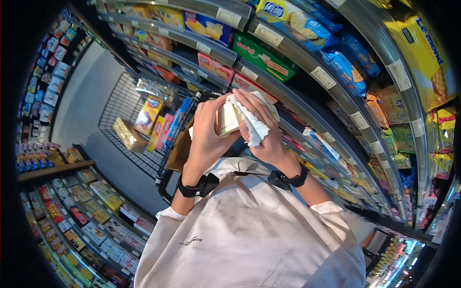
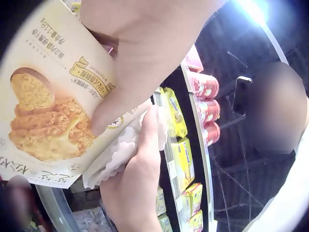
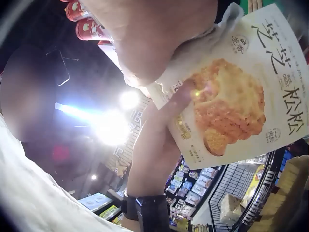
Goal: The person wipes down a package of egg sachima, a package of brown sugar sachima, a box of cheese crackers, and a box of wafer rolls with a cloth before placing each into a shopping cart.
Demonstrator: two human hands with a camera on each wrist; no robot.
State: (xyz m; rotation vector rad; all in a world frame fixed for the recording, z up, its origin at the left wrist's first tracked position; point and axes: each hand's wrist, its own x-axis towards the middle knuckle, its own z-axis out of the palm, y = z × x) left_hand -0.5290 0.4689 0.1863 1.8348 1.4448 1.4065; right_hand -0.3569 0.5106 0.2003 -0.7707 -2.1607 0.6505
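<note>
A cream snack box (image 1: 225, 119) is held up before the chest, its front printed with golden fried-looking food and Chinese characters. My left hand (image 1: 206, 125) grips one side of it, the thumb lying across the printed front in the left wrist view. On the other side, my right hand (image 1: 271, 137) pinches a crumpled white tissue (image 1: 255, 129) against the box edge. In the left wrist view, the tissue (image 2: 118, 150) lies along the box's edge under the right thumb. Viewed from the right wrist, the box front (image 3: 231, 106) faces the camera.
Beyond the left hand stands a black wire shopping cart (image 1: 108, 117) holding a yellow box (image 1: 148, 115), bagged goods (image 1: 129, 134) and slim boxes. Shelves (image 1: 319, 77) of biscuit packs rise close ahead and to the right. Another shelf unit (image 1: 91, 216) is at lower left.
</note>
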